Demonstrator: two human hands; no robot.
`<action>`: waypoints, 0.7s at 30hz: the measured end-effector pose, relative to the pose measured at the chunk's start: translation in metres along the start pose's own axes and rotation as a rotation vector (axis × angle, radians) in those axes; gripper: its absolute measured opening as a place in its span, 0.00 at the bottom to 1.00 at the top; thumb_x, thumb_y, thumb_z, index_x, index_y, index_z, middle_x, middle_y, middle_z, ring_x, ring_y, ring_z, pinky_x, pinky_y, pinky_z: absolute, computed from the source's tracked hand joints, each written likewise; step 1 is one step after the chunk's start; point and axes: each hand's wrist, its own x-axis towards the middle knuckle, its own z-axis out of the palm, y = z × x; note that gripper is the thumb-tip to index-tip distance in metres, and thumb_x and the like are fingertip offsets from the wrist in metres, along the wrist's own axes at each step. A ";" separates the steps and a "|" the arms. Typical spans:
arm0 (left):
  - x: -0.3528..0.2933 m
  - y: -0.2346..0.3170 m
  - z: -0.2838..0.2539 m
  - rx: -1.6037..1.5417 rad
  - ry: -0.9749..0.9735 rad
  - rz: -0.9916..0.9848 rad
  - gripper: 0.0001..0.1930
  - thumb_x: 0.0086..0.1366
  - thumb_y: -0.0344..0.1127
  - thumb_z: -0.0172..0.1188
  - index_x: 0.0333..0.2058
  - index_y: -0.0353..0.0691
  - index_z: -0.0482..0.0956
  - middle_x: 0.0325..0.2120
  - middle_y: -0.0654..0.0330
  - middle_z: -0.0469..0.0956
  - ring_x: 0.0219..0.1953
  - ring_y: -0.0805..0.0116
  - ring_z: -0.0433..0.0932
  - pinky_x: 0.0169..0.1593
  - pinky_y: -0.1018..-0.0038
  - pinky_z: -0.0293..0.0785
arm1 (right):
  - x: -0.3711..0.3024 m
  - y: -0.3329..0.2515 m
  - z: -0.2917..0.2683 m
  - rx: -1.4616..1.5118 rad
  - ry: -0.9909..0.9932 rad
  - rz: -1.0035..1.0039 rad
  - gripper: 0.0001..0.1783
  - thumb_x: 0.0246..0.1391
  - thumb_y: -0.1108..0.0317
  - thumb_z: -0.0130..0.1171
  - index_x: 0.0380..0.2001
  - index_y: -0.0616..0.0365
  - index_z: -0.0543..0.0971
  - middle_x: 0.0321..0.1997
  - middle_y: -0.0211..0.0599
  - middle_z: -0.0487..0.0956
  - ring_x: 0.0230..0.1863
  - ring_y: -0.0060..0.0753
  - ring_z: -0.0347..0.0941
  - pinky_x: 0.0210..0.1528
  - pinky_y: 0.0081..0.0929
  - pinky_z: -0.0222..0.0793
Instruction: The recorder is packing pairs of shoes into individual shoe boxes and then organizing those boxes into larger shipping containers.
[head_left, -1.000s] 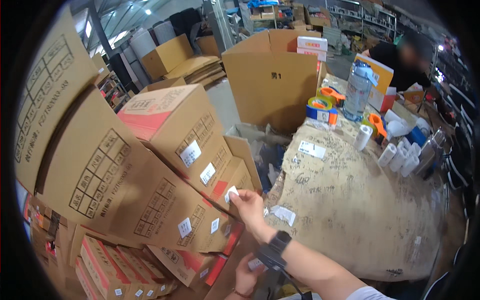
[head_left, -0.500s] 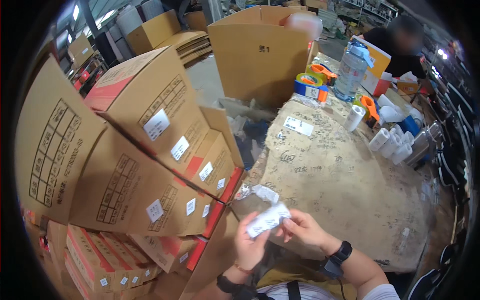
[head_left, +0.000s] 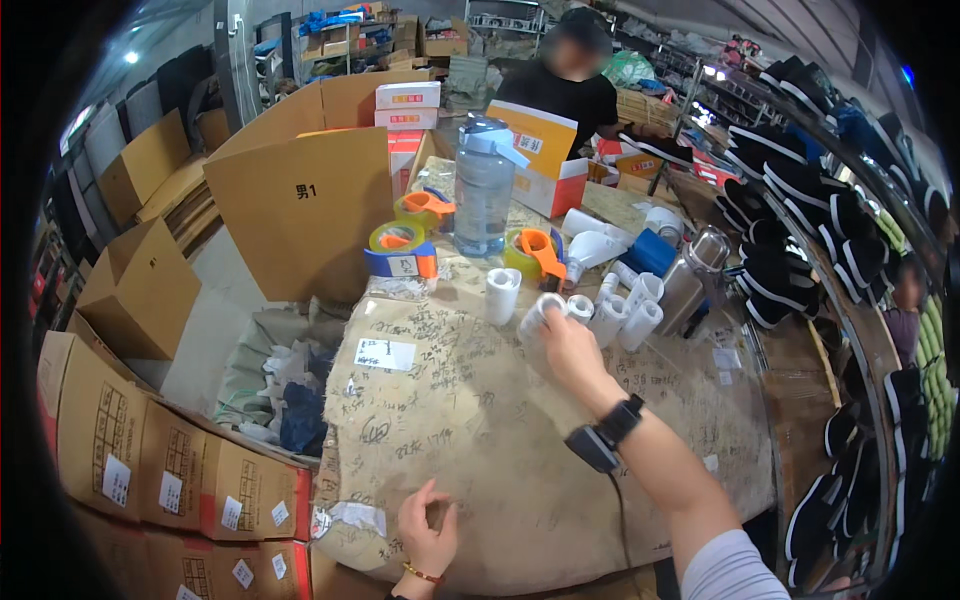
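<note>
My right hand (head_left: 572, 348) reaches out over the table, its fingers closed on a white label roll (head_left: 538, 312) standing among other rolls. Just beside that roll stands a pair of white label rolls (head_left: 502, 297), with several more white rolls (head_left: 640, 322) clustered to the right. Near the front edge of the table, my left hand (head_left: 428, 530) is empty, its fingers curved and apart. A torn piece of white paper (head_left: 360, 517) lies to the left of it.
Tape dispensers (head_left: 403, 250), a large water bottle (head_left: 484, 190) and a metal flask (head_left: 698, 275) stand farther back on the covered table (head_left: 480, 450). Labelled cartons (head_left: 165, 450) line the left, shoe racks (head_left: 800, 250) the right. A person (head_left: 568, 90) stands beyond.
My view has swung rightward and up. The right hand has gone from the label roll both hands held near me to the rolls farther back. My left hand has lowered and is empty.
</note>
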 end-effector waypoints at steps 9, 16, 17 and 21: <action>0.009 0.007 -0.002 0.205 -0.038 0.139 0.18 0.48 0.28 0.64 0.41 0.42 0.76 0.30 0.64 0.79 0.35 0.60 0.76 0.42 0.65 0.64 | -0.001 0.024 0.001 0.003 0.411 -0.122 0.22 0.48 0.63 0.63 0.47 0.54 0.72 0.33 0.46 0.75 0.37 0.52 0.73 0.40 0.41 0.68; 0.012 0.016 0.000 0.236 -0.092 0.136 0.16 0.48 0.26 0.63 0.39 0.41 0.77 0.30 0.61 0.79 0.36 0.58 0.76 0.44 0.64 0.65 | -0.028 0.043 -0.004 -0.296 0.368 -0.053 0.16 0.45 0.69 0.65 0.39 0.56 0.74 0.53 0.43 0.67 0.53 0.45 0.64 0.55 0.44 0.56; 0.011 0.018 -0.001 0.249 -0.085 0.130 0.16 0.48 0.26 0.63 0.39 0.41 0.77 0.30 0.61 0.79 0.36 0.58 0.76 0.44 0.64 0.65 | -0.035 0.042 -0.001 -0.251 0.345 -0.061 0.14 0.48 0.70 0.64 0.38 0.57 0.73 0.56 0.44 0.67 0.53 0.42 0.66 0.54 0.42 0.61; 0.010 0.045 0.003 -0.260 -0.041 -0.210 0.19 0.52 0.26 0.63 0.46 0.36 0.75 0.37 0.56 0.78 0.43 0.61 0.75 0.54 0.67 0.64 | -0.078 0.003 0.007 1.068 0.224 0.226 0.08 0.58 0.70 0.57 0.38 0.57 0.70 0.54 0.42 0.70 0.49 0.32 0.72 0.46 0.33 0.72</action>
